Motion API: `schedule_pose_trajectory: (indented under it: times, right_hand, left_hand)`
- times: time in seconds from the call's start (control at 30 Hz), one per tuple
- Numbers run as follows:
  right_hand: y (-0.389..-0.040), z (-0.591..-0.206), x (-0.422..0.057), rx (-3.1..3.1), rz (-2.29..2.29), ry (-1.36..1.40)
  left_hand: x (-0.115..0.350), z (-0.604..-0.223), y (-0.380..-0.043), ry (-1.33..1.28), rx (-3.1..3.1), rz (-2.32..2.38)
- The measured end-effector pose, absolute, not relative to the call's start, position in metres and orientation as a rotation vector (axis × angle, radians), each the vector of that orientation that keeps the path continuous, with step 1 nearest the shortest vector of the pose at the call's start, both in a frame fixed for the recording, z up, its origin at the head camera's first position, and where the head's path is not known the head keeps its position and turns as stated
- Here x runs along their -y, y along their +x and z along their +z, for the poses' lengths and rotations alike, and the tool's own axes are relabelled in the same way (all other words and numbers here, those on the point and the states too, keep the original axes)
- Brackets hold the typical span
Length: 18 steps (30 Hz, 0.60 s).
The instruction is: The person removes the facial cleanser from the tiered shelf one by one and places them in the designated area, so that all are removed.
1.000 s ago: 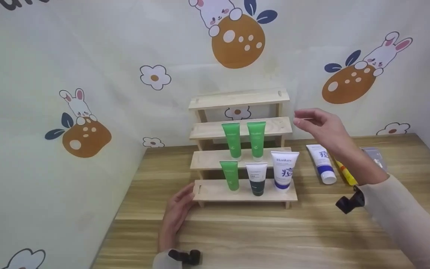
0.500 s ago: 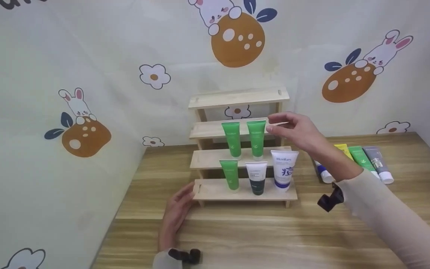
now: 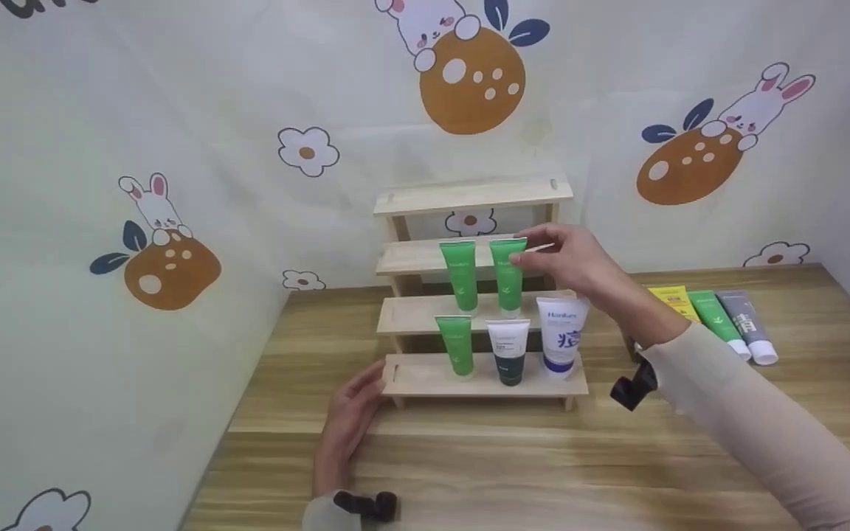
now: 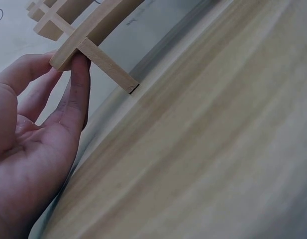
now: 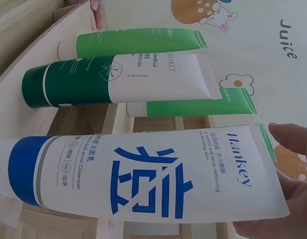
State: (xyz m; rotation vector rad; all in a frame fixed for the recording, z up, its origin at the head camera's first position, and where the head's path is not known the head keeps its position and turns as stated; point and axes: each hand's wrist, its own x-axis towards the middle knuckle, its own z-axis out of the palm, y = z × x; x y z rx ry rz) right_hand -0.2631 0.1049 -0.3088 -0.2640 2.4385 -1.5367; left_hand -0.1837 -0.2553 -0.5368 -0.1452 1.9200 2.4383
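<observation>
A tiered wooden display rack [image 3: 417, 380] stands on the table. My left hand [image 3: 351, 413] holds the left end of its lowest step; in the left wrist view, thumb and fingers pinch the board's end [image 4: 68, 55]. My right hand [image 3: 572, 262] pinches the top of the right-hand green tube [image 3: 508, 287] on the second step, thumb in front. Left of that stands another green tube [image 3: 460, 276]. The lowest step bears a green tube [image 3: 457, 346], a white and dark-green tube [image 3: 508, 350] and a larger white cleanser tube [image 3: 561, 332] with a blue band, all upright on their caps.
Right of the rack, a yellow tube [image 3: 670, 297], a green tube [image 3: 716, 317] and a grey tube [image 3: 747, 324] lie on the table [image 3: 484, 457]. The right forearm partly covers this group. A patterned cloth backdrop [image 3: 366, 88] rises behind the rack.
My right hand has come left from beside the rack to the right-hand green tube and taken its top between thumb and fingers. My left hand has stayed on the rack.
</observation>
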Motion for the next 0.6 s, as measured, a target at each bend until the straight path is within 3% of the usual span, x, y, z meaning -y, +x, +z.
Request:
schedule_pose_trajectory:
  times: [0.6]
  right_hand:
    - [-0.280,-0.313,-0.099,-2.420,-1.427,-0.227]
  left_hand:
    - [0.256,-0.537,-0.183,-0.125,-1.930,2.433]
